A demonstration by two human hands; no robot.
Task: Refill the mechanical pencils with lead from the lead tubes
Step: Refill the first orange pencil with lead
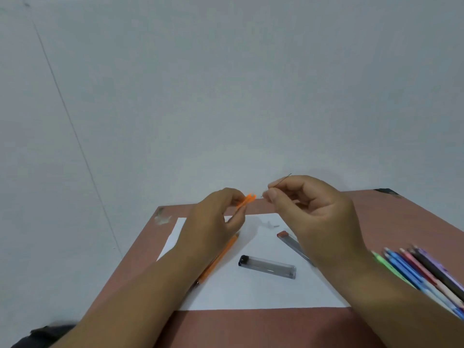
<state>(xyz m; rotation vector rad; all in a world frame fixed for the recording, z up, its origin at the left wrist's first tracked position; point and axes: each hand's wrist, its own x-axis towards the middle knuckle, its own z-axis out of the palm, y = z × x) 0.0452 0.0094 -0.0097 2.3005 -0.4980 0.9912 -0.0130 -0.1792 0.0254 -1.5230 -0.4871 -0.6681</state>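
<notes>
Pinched between thumb and forefinger, a thin dark lead (283,181) sticks up and to the right out of the right hand (319,217), whose other fingers curl loosely toward the palm; the left hand (213,222) likewise closes its fingertips on the upper end of an orange mechanical pencil (221,254), so both grips are narrow and occupied. Taking the white paper sheet (251,292) as the landmark and going from near to far: both forearms come in from the lower corners of the view and cross the near edge of the sheet, the left one from the lower left, the right one from the lower right. On the sheet's middle lies a clear lead tube with a black cap (267,267), resting flat and slanted. Left of it, the orange pencil's barrel runs diagonally from the sheet's left edge up into the left hand, its open orange top (247,200) showing past the fingers above the sheet's far edge. A second clear lead tube with a reddish cap (292,243) lies toward the sheet's right side, partly hidden by the right hand. Off the sheet's right edge, a bundle of coloured pencils (424,275) rests on the brown table (251,327). Near the sheet's far edge sit small white bits (272,224), too small to identify. Both hands hover above the sheet's far part, fingertips close together but apart.
</notes>
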